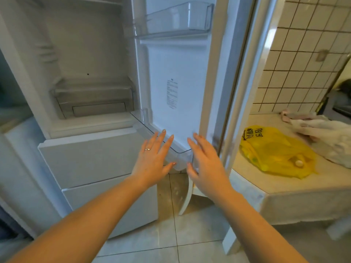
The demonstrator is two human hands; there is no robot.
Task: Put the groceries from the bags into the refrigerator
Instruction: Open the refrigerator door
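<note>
Yellow bag (277, 150) lying flat on the counter (284, 185), sitting at 3 o'clock from the right hand (205, 160), nearer than the left hand (153, 158); both hovering splayed, holding nothing, fridge (91, 59) standing open.

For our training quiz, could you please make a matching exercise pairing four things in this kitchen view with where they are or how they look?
Things:
1. yellow bag
2. white bag
3. upper door bin
4. left hand

Descriptions:
A. clear plastic, high on the open fridge door
B. on the counter, nearest the fridge door
C. fingers spread, wearing a ring
D. on the counter, towards the tiled wall

Pairs: 1-B, 2-D, 3-A, 4-C
</note>
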